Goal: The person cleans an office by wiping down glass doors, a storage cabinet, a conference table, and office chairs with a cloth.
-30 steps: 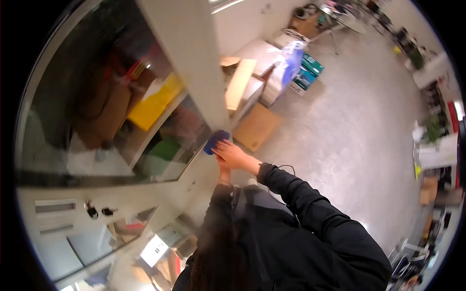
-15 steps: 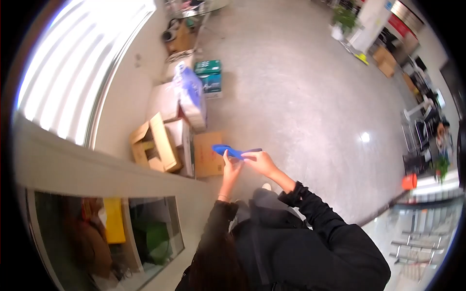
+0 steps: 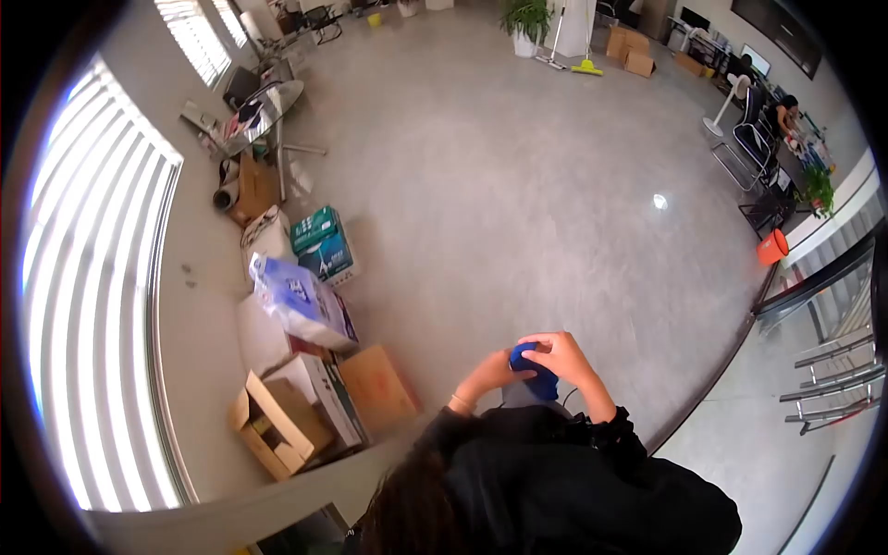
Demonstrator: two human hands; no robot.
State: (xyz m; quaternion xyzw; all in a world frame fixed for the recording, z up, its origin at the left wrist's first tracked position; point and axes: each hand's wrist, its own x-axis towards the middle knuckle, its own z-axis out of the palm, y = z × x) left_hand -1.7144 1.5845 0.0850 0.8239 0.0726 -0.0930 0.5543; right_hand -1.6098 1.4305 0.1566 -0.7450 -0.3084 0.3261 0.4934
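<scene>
Both hands are at a soft-looking blue item (image 3: pixel 544 384) in front of my body; its exact kind cannot be made out. My left hand (image 3: pixel 487 375) is closed on its left side, with the fingers partly hidden behind it. From above, my right hand (image 3: pixel 561 356) pinches the item's upper part between thumb and fingers. The lower end of the blue item hangs below the hands, close to my dark clothing.
On the left by the wall stand an open cardboard box (image 3: pixel 282 425), a flat brown carton (image 3: pixel 377 393), a plastic-wrapped pack (image 3: pixel 301 301) and green-blue boxes (image 3: pixel 324 245). Far right are an orange bin (image 3: pixel 772 247), chairs and a seated person (image 3: pixel 786 116). Metal racks (image 3: pixel 832 379) stand lower right.
The view has swung up and to the right, away from the glass-fronted opening. The blue item, earlier stretched out flat between both hands, is now held upright and more bunched, closer to my body.
</scene>
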